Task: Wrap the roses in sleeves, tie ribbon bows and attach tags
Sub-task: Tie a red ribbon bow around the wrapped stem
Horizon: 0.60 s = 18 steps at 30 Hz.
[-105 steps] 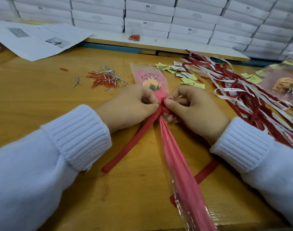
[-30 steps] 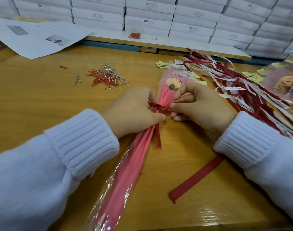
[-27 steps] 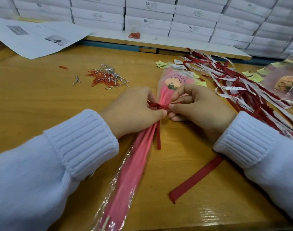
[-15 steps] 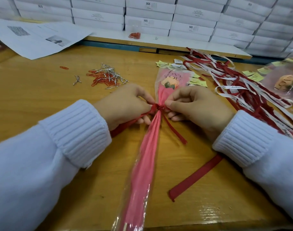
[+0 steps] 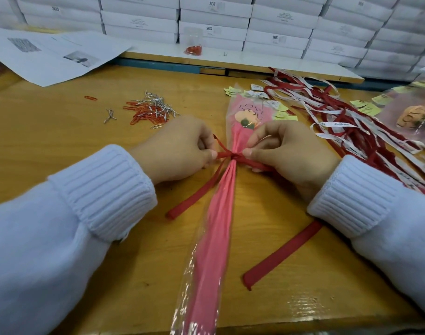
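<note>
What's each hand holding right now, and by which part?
Both pinch the red ribbon tied round the sleeved rose: left hand just left of the knot, right hand just right of it.

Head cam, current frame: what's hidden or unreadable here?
Head view only.
Whether the red ribbon has bow loops: the left hand and right hand pinch it beside the knot, fingers covering that part.
Tail of the sleeve: cut off by the bottom edge.
Print on the yellow tags: too small.
The second wrapped rose: blurred, cut by the right edge.
</note>
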Motion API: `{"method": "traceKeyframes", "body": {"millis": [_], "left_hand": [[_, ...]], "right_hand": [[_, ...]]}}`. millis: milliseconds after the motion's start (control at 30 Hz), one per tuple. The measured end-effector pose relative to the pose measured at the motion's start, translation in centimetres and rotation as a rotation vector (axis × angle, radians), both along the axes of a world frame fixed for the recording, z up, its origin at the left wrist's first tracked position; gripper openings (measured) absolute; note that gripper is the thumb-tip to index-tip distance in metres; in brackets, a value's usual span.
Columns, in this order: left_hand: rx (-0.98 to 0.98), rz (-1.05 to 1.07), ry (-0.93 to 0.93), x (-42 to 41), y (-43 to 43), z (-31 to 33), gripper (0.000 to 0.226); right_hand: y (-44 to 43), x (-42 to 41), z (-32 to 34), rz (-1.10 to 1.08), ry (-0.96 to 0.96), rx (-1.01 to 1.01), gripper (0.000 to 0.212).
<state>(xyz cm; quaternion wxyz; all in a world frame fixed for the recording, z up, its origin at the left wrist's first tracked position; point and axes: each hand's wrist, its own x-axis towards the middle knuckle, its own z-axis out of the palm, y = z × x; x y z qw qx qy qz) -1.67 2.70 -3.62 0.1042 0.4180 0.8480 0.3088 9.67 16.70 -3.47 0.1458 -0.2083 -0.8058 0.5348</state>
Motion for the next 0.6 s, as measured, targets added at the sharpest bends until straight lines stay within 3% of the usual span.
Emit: {"method": "traceKeyframes", "body": {"millis": [300,433,600], "left_hand": [[0.03,-0.021,0.027,-0.5,-0.6,0.2,0.009],[0.164,-0.024,0.035,0.0,0.0,-0.4,0.011],[0.195,-0.061,0.075,0.9,0.3,-0.5,0.013]], "right_hand": [[0.4,-0.2,-0.2,-0.004,0.028,-0.111,0.01],[0.3,-0.3,-0.3,0.019,0.039,-0.128,0.006],[0.2,0.0,-0.2,0.055,0.032,-0.029,0.028]]}}
